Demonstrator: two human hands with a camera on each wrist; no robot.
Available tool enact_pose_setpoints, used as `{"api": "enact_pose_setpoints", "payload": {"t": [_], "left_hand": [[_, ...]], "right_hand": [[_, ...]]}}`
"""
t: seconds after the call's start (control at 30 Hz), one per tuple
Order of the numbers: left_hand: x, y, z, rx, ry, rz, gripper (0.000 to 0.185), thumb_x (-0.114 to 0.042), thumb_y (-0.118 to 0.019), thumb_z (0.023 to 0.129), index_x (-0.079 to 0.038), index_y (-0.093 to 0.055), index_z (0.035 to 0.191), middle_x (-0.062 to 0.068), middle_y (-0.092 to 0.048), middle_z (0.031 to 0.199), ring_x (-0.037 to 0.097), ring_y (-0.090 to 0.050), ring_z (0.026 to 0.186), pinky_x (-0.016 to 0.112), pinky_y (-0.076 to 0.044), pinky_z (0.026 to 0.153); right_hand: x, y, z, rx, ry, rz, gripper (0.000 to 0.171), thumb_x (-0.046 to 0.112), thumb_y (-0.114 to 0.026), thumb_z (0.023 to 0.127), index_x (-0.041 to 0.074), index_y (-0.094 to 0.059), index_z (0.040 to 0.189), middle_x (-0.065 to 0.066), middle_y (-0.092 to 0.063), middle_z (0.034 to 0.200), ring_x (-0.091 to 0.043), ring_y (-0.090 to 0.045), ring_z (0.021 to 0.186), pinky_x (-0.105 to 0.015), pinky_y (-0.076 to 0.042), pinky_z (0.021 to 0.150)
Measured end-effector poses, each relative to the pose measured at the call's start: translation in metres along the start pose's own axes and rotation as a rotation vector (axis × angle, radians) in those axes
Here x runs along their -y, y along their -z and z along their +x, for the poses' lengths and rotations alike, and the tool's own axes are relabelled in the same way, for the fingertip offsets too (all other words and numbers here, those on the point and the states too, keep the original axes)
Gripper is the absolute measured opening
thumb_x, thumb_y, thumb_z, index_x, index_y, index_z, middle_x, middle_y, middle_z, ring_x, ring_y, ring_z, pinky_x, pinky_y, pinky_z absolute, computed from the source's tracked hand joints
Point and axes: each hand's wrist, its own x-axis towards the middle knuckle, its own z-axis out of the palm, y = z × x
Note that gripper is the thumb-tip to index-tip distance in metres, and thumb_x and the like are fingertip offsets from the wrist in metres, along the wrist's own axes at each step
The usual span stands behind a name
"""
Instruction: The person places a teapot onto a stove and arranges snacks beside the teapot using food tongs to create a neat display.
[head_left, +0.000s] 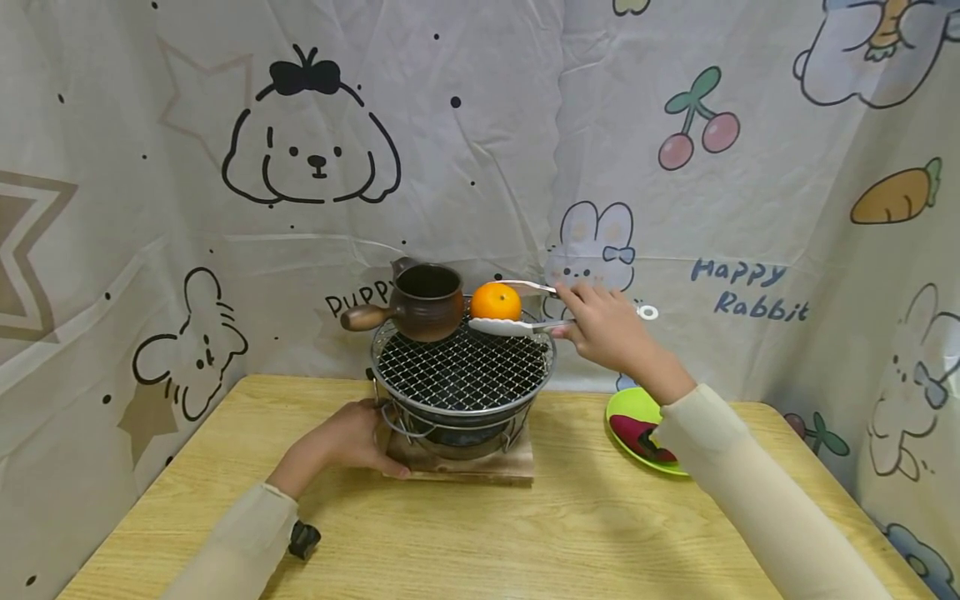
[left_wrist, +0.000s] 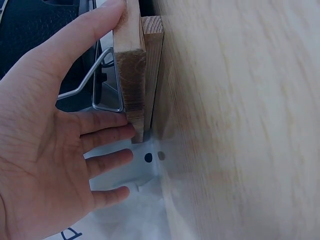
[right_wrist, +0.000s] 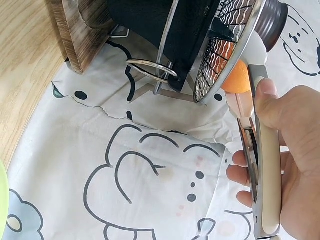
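Right hand: closed round the tongs, squeezing them onto the orange.
Orange: sat at the far edge of the grill, just right of the pot, the tong tips on either side of it.
Orange to hand: it was left of the right hand, out at the tongs' tips; the fingers never touched the fruit.
Left hand: fingers straight, pressed flat against the near left side of the board under the grill; nothing gripped.
Wrist views: the left one showed the palm along the board's edge; the right one showed the thumb lying on the tongs' upper arm, orange peeping past the mesh rim.
Doing it well: I'd have said steady pressure, enough to stop the round fruit rolling out, not enough to dent it, and kept clear of the pot.
Brace: the left hand looked well placed to keep the stand from sliding.
Plate: green, at the right, near the right sleeve.
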Motion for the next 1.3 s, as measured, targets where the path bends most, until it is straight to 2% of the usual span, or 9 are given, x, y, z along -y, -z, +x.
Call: {"api": "enact_pose_setpoints", "payload": {"t": [0.6,0.83,1.1,1.3], "left_hand": [[-0.0007,0.0009,-0.0018,0.009,0.019,-0.026,0.107,-0.068,-0.087,0.062,-0.006,-0.055,0.143,0.019,-0.066,0.131,0.038,-0.062,0.118,0.052,-0.052,0.101],[-0.0006,0.0014,-0.0014,0.011,0.026,-0.034,0.109,-0.068,-0.088,0.061,-0.006,-0.055,0.144,0.020,-0.065,0.133,0.038,-0.062,0.119,0.052,-0.051,0.102],[-0.0008,0.0013,-0.0007,0.016,0.027,-0.037,0.107,-0.069,-0.087,0.061,-0.008,-0.055,0.144,0.018,-0.066,0.131,0.037,-0.062,0.118,0.051,-0.052,0.100],[-0.0013,0.0022,-0.0017,0.017,0.029,-0.046,0.111,-0.067,-0.088,0.062,-0.006,-0.052,0.147,0.021,-0.064,0.133,0.038,-0.063,0.117,0.051,-0.053,0.099]], "right_hand": [[0.0027,-0.0028,0.0007,0.012,-0.004,0.003,0.070,0.039,-0.066,0.099,0.000,-0.044,0.152,-0.023,-0.060,0.131,-0.044,-0.061,0.113,-0.058,-0.049,0.099],[0.0005,-0.0051,-0.0008,0.006,-0.006,-0.006,0.070,0.039,-0.067,0.098,0.000,-0.044,0.151,-0.023,-0.061,0.127,-0.042,-0.062,0.109,-0.057,-0.050,0.096],[-0.0009,-0.0053,-0.0027,0.016,-0.016,0.006,0.072,0.040,-0.066,0.098,0.000,-0.041,0.153,-0.024,-0.059,0.133,-0.043,-0.060,0.115,-0.058,-0.049,0.099],[-0.0003,-0.0061,-0.0041,0.010,-0.013,0.003,0.073,0.038,-0.067,0.098,-0.001,-0.041,0.153,-0.025,-0.059,0.133,-0.044,-0.061,0.113,-0.057,-0.050,0.096]]}}
